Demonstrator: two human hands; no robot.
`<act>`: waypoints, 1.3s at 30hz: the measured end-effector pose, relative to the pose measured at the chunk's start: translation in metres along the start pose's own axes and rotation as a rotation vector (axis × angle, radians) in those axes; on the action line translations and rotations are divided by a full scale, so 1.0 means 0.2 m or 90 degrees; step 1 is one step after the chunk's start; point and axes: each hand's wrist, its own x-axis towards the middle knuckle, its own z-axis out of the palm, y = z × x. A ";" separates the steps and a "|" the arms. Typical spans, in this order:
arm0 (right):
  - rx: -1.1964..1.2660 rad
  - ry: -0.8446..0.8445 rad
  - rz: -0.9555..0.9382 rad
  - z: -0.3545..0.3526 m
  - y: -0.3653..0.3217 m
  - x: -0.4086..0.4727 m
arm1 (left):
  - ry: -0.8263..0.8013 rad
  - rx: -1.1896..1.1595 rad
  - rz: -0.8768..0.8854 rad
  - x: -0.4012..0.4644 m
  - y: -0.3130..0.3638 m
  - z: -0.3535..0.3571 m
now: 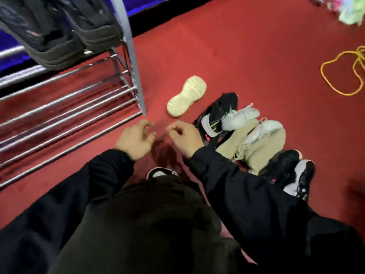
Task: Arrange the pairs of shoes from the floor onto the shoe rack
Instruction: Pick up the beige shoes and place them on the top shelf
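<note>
Red carpet; my left hand (136, 138) and right hand (185, 138) hang loosely curled, holding nothing, beside the rack (69, 107). Shoes (233, 123) lie heaped at right; grabbing mismatched ones risks broken pairs.

shoe rack (79, 107) left | shoes pile (243, 135) right, on carpet (237, 56)
</note>
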 end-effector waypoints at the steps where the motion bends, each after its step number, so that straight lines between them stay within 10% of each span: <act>1: -0.002 0.009 0.013 -0.03 0.04 -0.01 | -0.024 -0.002 0.003 0.03 0.02 0.06; 17: 0.034 0.100 0.067 -0.26 0.34 -0.28 | -0.035 -0.035 0.111 -0.14 0.37 0.32; 24: 0.021 0.348 0.255 -0.40 0.60 -0.33 | -0.094 -0.027 0.116 -0.11 0.45 0.41; 29: 0.185 0.128 0.440 -0.36 0.86 -0.28 | -0.161 -0.077 0.141 -0.04 0.55 0.57; 39: 0.720 0.081 0.556 -0.45 0.89 -0.23 | -0.250 -0.095 0.107 -0.08 0.57 0.67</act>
